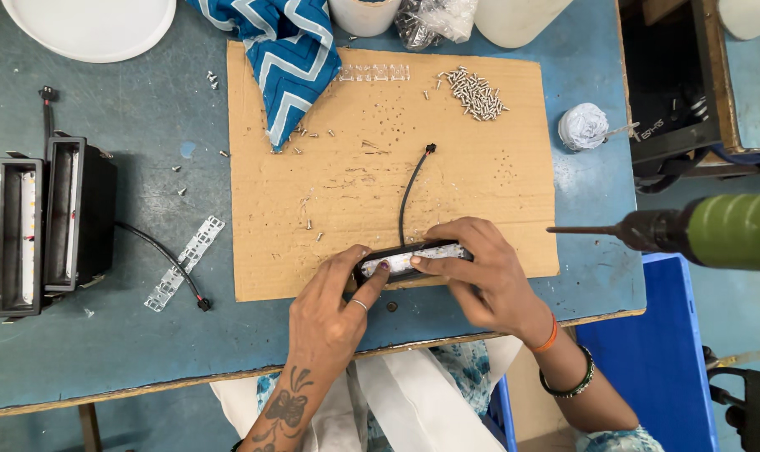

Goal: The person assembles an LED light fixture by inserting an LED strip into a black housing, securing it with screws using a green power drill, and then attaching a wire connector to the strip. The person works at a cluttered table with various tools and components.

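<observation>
The blue table carries a cardboard sheet, and everything else sits relative to that sheet. Along its near edge lies a black light housing with a cable running up the sheet. The left hand pinches the housing's left end; the right hand is clamped over its right end, fingertips pressing a white strip into place (seating looks like the step in hand). Next would call for fastening: the screw pile lies at the sheet's far right corner, and a green power driver hangs off its right edge. Open room lies mid-sheet.
</observation>
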